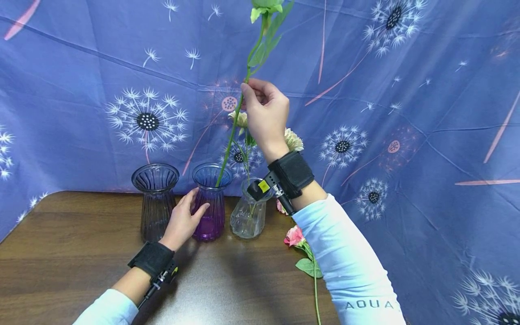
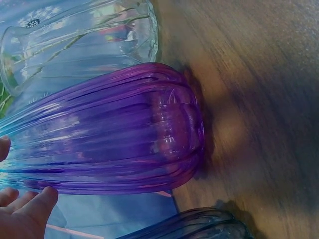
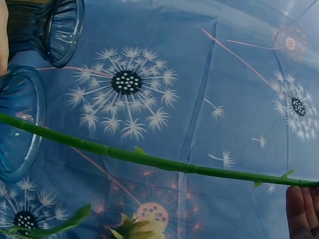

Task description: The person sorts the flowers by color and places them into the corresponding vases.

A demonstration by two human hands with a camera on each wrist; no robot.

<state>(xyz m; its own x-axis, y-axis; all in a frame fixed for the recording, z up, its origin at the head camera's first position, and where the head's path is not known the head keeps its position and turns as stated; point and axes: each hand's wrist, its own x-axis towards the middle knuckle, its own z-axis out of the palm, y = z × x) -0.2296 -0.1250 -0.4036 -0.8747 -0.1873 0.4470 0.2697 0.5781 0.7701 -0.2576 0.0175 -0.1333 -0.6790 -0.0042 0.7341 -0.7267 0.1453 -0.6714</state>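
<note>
The right hand (image 1: 266,108) is raised above the vases, thumb and fingers closed narrowly in a pinch on the green stem (image 1: 230,144) of a long flower. Its bloom (image 1: 266,5) is cut by the top edge of the head view; the stem slants down to the left, its lower end at the mouth of the purple vase (image 1: 211,216). Depth of entry cannot be told. The left hand (image 1: 181,222) is at the left flank of that vase, thumb and fingers set wide apart, the fingers against its left side and the thumb toward its near face; how firmly they press cannot be told. The purple vase stands upright, bluish at the rim, between a grey vase (image 1: 152,212) on the left and a clear vase (image 1: 243,221) on the right, the three well back on the wooden table (image 1: 81,253). The clear vase contains stems; a cream flower (image 1: 239,119) shows above it. A pink flower (image 1: 294,235) lies on the table to the right, beside the right sleeve (image 1: 345,257). A blue cloth (image 1: 81,67) printed with dandelions hangs at the far side.
</note>
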